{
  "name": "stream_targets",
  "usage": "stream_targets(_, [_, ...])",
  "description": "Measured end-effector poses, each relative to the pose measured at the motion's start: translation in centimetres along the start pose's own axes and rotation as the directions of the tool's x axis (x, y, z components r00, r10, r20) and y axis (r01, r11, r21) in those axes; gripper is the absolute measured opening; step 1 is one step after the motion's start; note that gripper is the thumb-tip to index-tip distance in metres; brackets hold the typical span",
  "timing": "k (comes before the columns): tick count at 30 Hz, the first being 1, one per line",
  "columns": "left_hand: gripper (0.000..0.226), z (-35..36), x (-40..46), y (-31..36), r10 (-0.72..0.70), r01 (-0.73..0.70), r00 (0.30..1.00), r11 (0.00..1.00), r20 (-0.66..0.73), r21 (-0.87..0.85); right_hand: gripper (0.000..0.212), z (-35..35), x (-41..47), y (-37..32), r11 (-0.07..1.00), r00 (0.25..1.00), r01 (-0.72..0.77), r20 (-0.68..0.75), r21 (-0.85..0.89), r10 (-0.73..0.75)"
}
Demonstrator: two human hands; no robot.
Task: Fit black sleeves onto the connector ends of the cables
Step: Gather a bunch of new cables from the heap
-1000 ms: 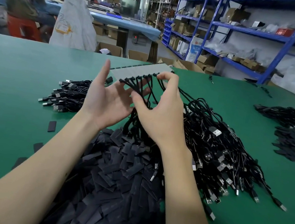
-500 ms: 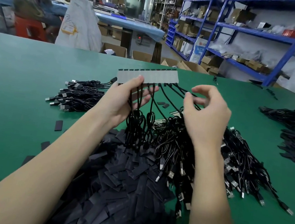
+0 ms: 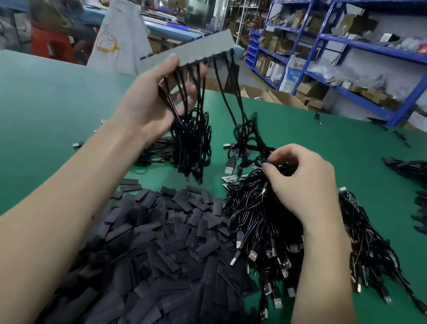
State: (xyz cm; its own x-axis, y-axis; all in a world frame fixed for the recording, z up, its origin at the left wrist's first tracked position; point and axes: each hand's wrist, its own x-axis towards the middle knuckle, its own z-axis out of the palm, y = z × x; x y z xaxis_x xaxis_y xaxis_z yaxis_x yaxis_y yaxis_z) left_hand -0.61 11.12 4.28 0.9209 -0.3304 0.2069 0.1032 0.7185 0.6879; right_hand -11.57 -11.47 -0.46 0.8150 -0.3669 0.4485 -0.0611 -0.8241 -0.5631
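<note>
Left hand (image 3: 155, 98) is now lifting the grey strip (image 3: 195, 49) of cables higher, fingers pinching it; right hand (image 3: 299, 185) has dropped into the right-hand cable pile (image 3: 304, 246), fingers curling around one; sleeves (image 3: 155, 258) are lying near, untouched, so the next fitting is probably starting.

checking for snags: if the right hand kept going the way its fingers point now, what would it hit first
Probably the cable pile: the right hand points down and left, its fingertips already at the top strands. Depth is unclear.
</note>
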Motion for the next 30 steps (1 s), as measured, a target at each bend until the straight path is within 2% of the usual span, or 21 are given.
stream_targets(2, [0.026, -0.3, -0.2, 1.2, 0.024, -0.024, 1.000, 0.994, 0.005, 0.109, 0.015, 1.0, 0.0, -0.7, 0.997, 0.999, 0.024, 0.022, 0.070, -0.025])
stream_targets(4, [0.023, -0.7, -0.5, 2.0, 0.050, -0.051, 0.999, 0.966, 0.009, 0.252, 0.038, 2.2, -0.2, -1.4, 0.986, 0.995, 0.024, 0.087, 0.165, -0.039])
stream_targets(6, [0.021, -1.3, -0.9, 2.7, 0.079, -0.071, 0.997, 0.945, -0.010, 0.321, 0.048, 3.6, -0.5, -2.0, 0.993, 0.983, 0.049, 0.168, 0.109, -0.067])
stream_targets(8, [0.018, -2.1, -1.1, 3.7, 0.114, -0.092, 0.992, 0.952, -0.058, 0.293, 0.037, 5.1, -0.8, -2.0, 0.992, 0.976, 0.103, 0.199, -0.079, -0.086])
stream_targets(10, [0.017, -3.2, -1.6, 5.0, 0.146, -0.118, 0.985, 0.960, -0.093, 0.252, 0.017, 5.7, -0.9, -1.9, 0.987, 0.987, 0.092, 0.144, -0.135, -0.072])
stream_targets(12, [0.016, -4.3, -2.1, 5.9, 0.155, -0.120, 0.983, 0.949, -0.099, 0.293, 0.010, 5.8, -0.8, -1.8, 0.997, 0.995, 0.057, 0.082, -0.053, -0.052])
stream_targets(15, [0.010, -6.0, -2.9, 5.8, 0.173, -0.116, 0.981, 0.892, -0.092, 0.437, 0.012, 6.1, -0.7, -2.7, 0.990, 0.994, 0.080, 0.069, 0.112, -0.088])
stream_targets(18, [0.012, -7.3, -3.4, 4.5, 0.249, -0.159, 0.962, 0.840, -0.109, 0.518, 0.013, 7.3, -1.5, -4.2, 0.963, 0.982, 0.065, 0.155, 0.261, -0.108])
stream_targets(21, [0.037, -8.4, -4.1, 3.0, 0.320, -0.167, 0.936, 0.767, -0.144, 0.619, 0.018, 8.7, -2.3, -5.3, 0.923, 0.951, -0.011, 0.290, 0.384, -0.109])
stream_targets(26, [0.029, -9.1, -5.8, 0.1, 0.385, -0.153, 0.910, 0.659, -0.156, 0.737, 0.032, 10.0, -3.6, -7.2, 0.783, 0.920, -0.172, 0.382, 0.598, -0.090])
stream_targets(30, [0.016, -8.0, -7.8, -2.5, 0.539, -0.258, 0.842, 0.439, -0.022, 0.861, 0.043, 10.0, -4.1, -8.9, 0.575, 0.900, -0.271, 0.414, 0.772, -0.133])
